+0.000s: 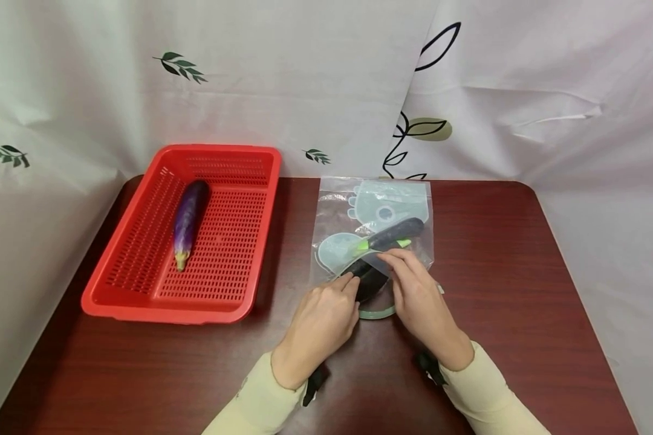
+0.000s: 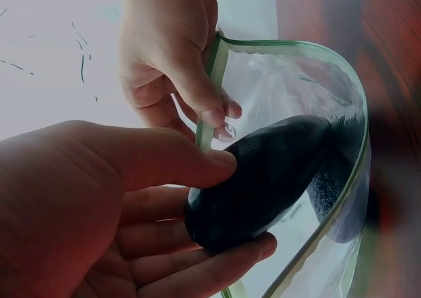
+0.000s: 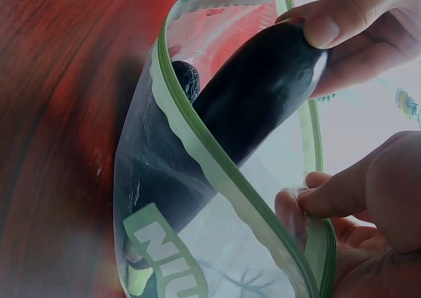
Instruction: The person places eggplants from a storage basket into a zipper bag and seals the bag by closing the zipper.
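Observation:
My left hand (image 1: 323, 311) holds a dark eggplant (image 2: 263, 179) by its rounded end, thumb on top and fingers beneath. The eggplant's far part reaches into the mouth of a clear zip bag (image 1: 332, 208) with a pale green seal strip. My right hand (image 1: 421, 302) pinches the bag's rim between thumb and fingers, and in the right wrist view the mouth gapes wide. Inside the bag lies another eggplant (image 3: 154, 170), partly covered by a green printed label. The bag rests on the table, its closed end toward the back wall.
To the left stands a red perforated basket (image 1: 272, 205) with one purple eggplant (image 1: 189, 220) in it. The dark reddish wooden table (image 1: 500, 254) ends at white leaf-patterned cloth (image 1: 239, 78) at the back and sides.

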Demonstrator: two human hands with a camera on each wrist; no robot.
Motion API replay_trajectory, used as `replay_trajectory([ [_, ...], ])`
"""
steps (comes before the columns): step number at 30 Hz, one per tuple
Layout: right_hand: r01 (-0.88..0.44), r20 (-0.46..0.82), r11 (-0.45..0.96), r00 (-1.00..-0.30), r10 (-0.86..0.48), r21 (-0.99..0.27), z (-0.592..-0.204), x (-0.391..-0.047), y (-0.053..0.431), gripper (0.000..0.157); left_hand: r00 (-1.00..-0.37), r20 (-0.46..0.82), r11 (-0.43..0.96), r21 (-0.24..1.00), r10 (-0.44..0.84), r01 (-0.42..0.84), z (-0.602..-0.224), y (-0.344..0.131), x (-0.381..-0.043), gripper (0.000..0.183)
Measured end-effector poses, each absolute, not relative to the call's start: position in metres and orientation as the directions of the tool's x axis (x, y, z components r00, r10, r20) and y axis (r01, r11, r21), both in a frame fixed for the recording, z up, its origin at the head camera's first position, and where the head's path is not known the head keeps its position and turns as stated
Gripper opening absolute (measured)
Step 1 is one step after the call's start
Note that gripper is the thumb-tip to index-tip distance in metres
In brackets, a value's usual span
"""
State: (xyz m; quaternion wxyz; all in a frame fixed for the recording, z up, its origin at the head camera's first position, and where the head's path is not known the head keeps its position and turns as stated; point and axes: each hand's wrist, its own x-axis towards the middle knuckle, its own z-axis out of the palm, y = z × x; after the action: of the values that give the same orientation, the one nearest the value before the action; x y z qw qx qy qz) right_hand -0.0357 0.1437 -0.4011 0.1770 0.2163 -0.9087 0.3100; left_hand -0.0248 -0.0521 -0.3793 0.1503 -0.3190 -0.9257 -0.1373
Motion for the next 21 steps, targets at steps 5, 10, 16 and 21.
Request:
replay_trajectory([
  [5,-0.504,0.455,0.713,-0.843,-0.285,-0.487,-0.4019,-0.0354,0.1441,0.039,-0.759,0.37,0.769,0.158,0.536,0.619,-0.3801,-0.05,-0.0236,0.034],
  [10,-0.501,0.45,0.711,-0.847,-0.284,-0.494,-0.4025,-0.0352,0.1435,0.039,-0.761,0.382,0.771,0.167,0.525,0.615,-0.3822,-0.0487,-0.0241,0.027],
  [16,-0.504,0.449,0.711,-0.845,-0.289,-0.49,-0.4029,-0.0354,0.143,0.039,-0.771,0.381,0.78,0.172,0.511,0.602,-0.3846,-0.0471,-0.0253,0.026],
  [21,-0.508,0.453,0.707,-0.843,-0.291,-0.491,-0.4031,-0.0357,0.1429,0.04,-0.775,0.379,0.785,0.172,0.505,0.595,-0.3876,-0.0452,-0.0265,0.024],
])
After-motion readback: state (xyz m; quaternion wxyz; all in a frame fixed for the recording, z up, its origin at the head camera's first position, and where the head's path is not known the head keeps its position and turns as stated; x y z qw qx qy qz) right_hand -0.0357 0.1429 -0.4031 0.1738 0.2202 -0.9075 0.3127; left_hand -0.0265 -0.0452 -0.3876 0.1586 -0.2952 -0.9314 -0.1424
